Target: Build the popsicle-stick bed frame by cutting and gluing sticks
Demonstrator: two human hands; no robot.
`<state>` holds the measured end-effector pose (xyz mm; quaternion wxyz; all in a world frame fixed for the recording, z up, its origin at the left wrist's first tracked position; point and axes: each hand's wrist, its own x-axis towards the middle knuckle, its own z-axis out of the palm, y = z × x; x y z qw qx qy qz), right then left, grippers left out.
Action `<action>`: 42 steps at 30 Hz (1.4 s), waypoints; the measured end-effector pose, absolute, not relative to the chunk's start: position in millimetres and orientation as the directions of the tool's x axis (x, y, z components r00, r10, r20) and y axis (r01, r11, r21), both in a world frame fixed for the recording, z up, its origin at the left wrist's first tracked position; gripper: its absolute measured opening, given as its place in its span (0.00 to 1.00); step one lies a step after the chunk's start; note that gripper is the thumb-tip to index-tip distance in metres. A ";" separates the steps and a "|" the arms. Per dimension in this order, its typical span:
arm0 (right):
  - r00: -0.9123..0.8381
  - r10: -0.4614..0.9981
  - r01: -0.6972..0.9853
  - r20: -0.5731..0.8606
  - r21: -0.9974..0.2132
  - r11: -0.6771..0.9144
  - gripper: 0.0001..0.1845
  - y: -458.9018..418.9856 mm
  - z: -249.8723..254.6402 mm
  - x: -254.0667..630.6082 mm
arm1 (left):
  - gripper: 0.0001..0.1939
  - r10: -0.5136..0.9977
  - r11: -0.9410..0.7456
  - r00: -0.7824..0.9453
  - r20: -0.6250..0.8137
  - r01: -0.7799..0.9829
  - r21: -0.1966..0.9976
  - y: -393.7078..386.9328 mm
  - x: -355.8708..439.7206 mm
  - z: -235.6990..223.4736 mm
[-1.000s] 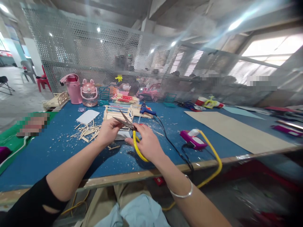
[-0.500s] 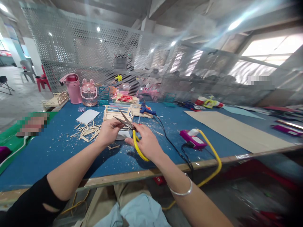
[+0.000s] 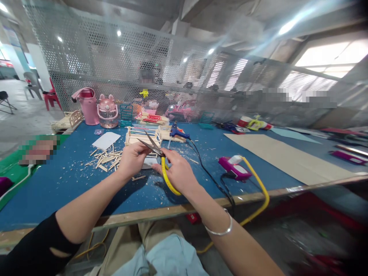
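My right hand (image 3: 179,172) is wrapped round the yellow handles of a pair of scissors (image 3: 167,178). Their metal blades stand apart and point away to the upper left. Close by the blades, my left hand (image 3: 132,159) has thumb and fingers pinched together; whatever is between them is too small or hidden to name. Below and behind the hands, wooden sticks (image 3: 107,161) lie in a loose heap among small chips. A small frame built of sticks (image 3: 140,135) stands just beyond the hands.
A blue glue gun (image 3: 179,132) trails its black cord to a purple power strip (image 3: 234,168) at the right. A pink flask (image 3: 89,107) and a clear bottle (image 3: 108,111) stand at the back left. A beige sheet (image 3: 287,159) covers the right side, before a perforated screen (image 3: 115,65).
Both hands and the scissors hold nearly the same place and pose. Only a very slight shift of the camera view shows.
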<state>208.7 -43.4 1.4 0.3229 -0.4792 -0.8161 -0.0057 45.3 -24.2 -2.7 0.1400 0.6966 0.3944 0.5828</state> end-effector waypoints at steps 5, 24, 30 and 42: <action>-0.323 0.785 0.822 0.528 -0.255 0.510 0.27 -41.7 1.7 208.6 | 0.11 0.722 -0.633 0.022 0.691 0.423 0.648 -25.3 45.1 -2.1; -0.337 0.815 0.752 0.471 -0.386 0.534 0.20 -41.0 -4.3 221.4 | 0.09 0.770 -0.592 0.134 0.624 0.516 0.619 -21.9 44.8 -5.9; -0.232 0.846 0.587 0.480 -0.624 0.515 0.16 -39.7 -9.4 215.7 | 0.06 0.919 -0.391 0.059 0.390 0.006 0.920 -19.5 53.0 -4.5; -0.146 0.953 -0.147 0.266 -0.958 0.245 0.17 -33.1 13.9 182.9 | 0.13 0.931 -0.270 0.140 0.337 -0.354 0.895 -20.6 55.7 -6.7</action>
